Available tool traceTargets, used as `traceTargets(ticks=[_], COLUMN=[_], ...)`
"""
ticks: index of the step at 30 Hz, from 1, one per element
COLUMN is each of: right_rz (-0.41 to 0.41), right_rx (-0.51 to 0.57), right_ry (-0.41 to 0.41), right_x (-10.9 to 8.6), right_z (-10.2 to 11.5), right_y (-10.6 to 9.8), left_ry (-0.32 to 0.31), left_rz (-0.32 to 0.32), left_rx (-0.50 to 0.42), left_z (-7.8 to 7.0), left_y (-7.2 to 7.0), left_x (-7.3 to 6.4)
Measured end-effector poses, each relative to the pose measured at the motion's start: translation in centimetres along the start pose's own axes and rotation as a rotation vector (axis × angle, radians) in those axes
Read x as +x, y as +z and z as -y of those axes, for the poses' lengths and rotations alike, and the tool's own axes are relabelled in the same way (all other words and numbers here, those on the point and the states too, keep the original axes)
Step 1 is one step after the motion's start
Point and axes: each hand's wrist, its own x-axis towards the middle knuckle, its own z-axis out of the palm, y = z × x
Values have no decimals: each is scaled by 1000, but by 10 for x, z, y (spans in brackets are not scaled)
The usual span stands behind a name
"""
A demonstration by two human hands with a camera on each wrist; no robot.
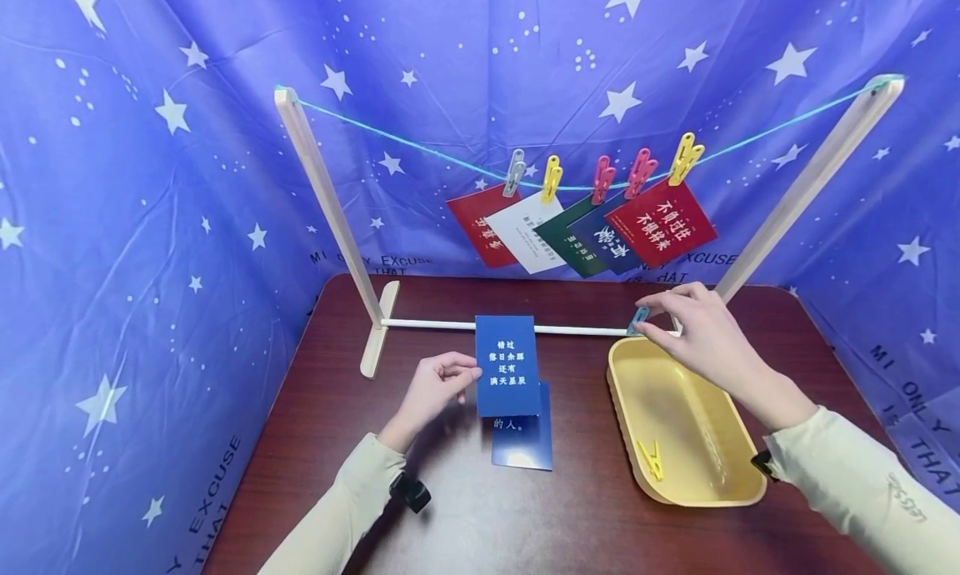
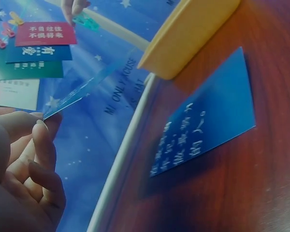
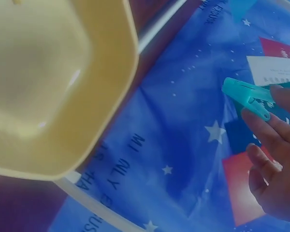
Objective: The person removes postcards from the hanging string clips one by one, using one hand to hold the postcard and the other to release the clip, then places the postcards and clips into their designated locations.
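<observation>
My left hand [image 1: 438, 385] pinches the left edge of a blue card [image 1: 507, 354] with white writing and holds it above the table. In the left wrist view that card [image 2: 82, 92] appears nearly edge-on between thumb and fingers. A second blue card [image 1: 522, 450] lies on the table, partly hidden beneath the held one. My right hand [image 1: 701, 333] is over the far end of a yellow tub [image 1: 731, 500] and pinches a teal clothespin [image 3: 246, 96] between thumb and fingertips. One yellow clothespin [image 1: 651, 460] lies in the tub.
A teal string [image 1: 420, 146] sags between two wooden posts [image 1: 330, 208]. Several cards, red [image 1: 663, 225], white, green and blue, hang from it by grey, yellow and pink clothespins [image 1: 602, 179]. A white rod [image 1: 435, 324] joins the posts near the table [image 1: 315, 467]. Behind hangs a starry blue curtain [image 1: 465, 50].
</observation>
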Motion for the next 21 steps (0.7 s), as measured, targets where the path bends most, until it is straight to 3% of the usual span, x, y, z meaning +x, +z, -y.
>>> traceTargets(ticks=[6,21], right_rz=[13,87], right_rx=[7,-85], right_ry=[-21,25], right_x=[-7,-32], right_z=[-3,-17], right_y=[12,28], left_ry=[-22,-45], left_rz=[52,73], left_rx=[27,8], left_z=[11,28], left_y=[4,15], left_x=[-2,-6])
